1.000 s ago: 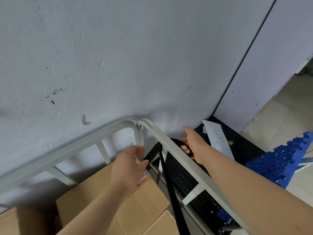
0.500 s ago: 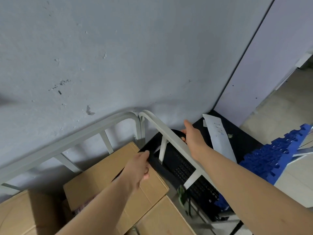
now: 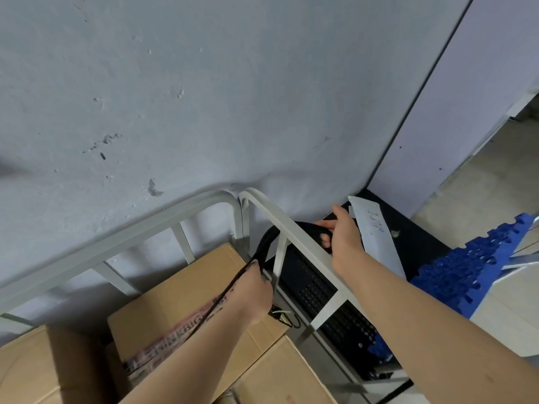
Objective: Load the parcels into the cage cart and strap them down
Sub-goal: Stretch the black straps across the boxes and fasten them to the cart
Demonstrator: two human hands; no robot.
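Head view looks down into the corner of a pale grey tubular metal cage cart [image 3: 303, 237], where two of its rounded top rails meet against a scuffed grey wall [image 3: 204, 97]. We see our left hand [image 3: 252, 290] inside the cart, just beside the corner upright, fingers closed around a black woven strap [image 3: 264, 246]. From that hand the strap rises, loops over toward the side rail and passes outside it to our right hand [image 3: 342, 237], which is curled around the strap's wider black part just beyond the rail. A thinner run of strap trails back along our left forearm.

Brown cardboard parcels [image 3: 186, 290] fill the cart below the rails: one with printed red-and-black tape lies under our left arm, another sits at the lower left, a third at the bottom edge. Little room is left between the parcel tops and the rail bars.

Outside the side rail stands a black perforated crate [image 3: 323, 295], close against the cart. Beyond it a white paper sheet [image 3: 376, 237] lies on a dark surface, and a blue plastic pallet [image 3: 460, 263] lies farther right on the pale floor, which opens out to the right
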